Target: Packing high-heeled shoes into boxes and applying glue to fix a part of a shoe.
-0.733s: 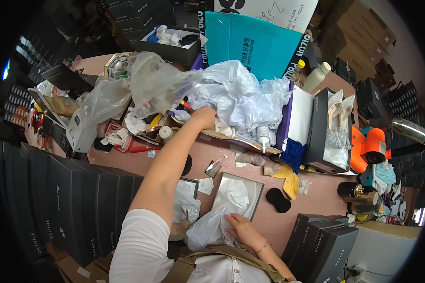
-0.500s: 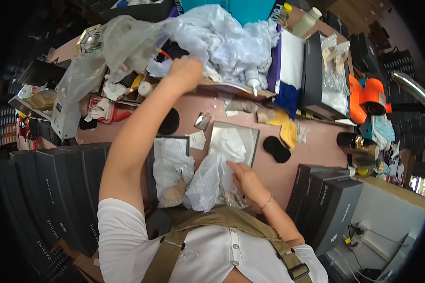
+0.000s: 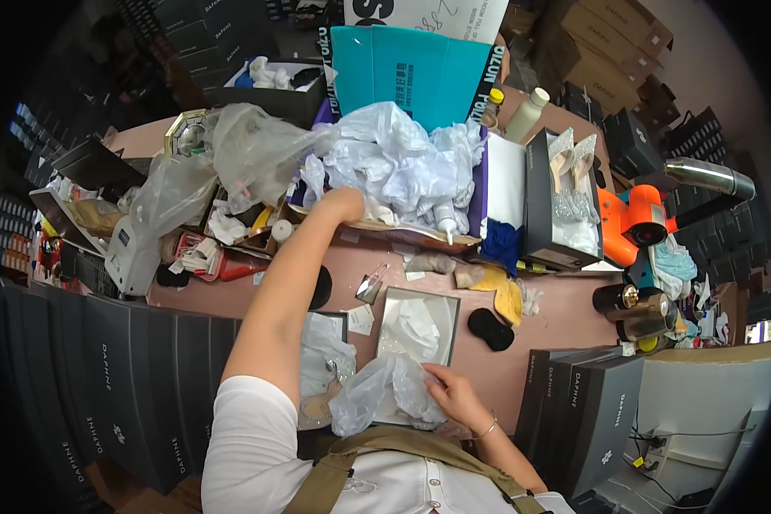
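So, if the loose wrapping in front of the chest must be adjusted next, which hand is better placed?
Probably the right hand: it touches the wrapping, while the left hand is stretched far forward at the purple box.

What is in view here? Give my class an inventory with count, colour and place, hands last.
Table: one, pinkish, underneath
Box: one, purple-sided, far middle
Wrapping: uncountable, pale, heaped in that box
Panel: one, teal, behind the heap
Open shoe box: one, dark, right
Glittery shoes: two, silvery, inside it
Device: one, orange, far right
Cloth: one, yellow, mid-table
Pad: one, black, below the cloth
Tray: one, grey-edged, near middle
Thin sheet: one, whitish, tray's near end
Stacked boxes: several, dark, left and right
Small clutter: uncountable, mixed colours, left
Left hand: one, bare, purple-sided box's front edge
Right hand: one, bare, sheet's right edge
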`<state>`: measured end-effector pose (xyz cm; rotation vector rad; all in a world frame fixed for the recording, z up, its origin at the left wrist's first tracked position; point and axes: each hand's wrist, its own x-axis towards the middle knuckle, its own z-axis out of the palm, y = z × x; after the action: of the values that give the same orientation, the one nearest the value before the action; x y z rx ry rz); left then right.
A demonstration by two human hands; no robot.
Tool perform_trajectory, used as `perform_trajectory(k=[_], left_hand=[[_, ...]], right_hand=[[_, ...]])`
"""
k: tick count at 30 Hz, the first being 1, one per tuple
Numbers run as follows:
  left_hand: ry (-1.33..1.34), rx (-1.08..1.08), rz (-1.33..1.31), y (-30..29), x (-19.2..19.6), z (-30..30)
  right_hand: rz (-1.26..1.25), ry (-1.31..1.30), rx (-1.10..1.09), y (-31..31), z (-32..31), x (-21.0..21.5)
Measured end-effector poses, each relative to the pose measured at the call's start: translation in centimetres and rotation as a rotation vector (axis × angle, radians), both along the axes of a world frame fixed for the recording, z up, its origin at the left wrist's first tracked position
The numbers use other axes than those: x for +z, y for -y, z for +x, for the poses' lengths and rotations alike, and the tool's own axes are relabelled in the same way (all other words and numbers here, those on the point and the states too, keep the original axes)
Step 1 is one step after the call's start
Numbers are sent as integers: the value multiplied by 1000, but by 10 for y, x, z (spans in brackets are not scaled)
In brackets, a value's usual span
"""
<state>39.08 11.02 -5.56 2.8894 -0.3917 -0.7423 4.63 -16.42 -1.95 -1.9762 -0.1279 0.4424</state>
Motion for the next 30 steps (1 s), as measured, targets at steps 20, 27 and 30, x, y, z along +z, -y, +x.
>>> perform_trajectory(k=[20, 27, 30], left_hand=[[608, -304, -184, 27, 95, -79], [238, 11, 195, 0, 33, -29], [244, 17, 200, -1, 27, -35]], right_hand=[[-1, 55, -103, 11, 28, 28], [124, -23, -255, 10, 25, 15], [271, -14, -424, 18, 36, -5]])
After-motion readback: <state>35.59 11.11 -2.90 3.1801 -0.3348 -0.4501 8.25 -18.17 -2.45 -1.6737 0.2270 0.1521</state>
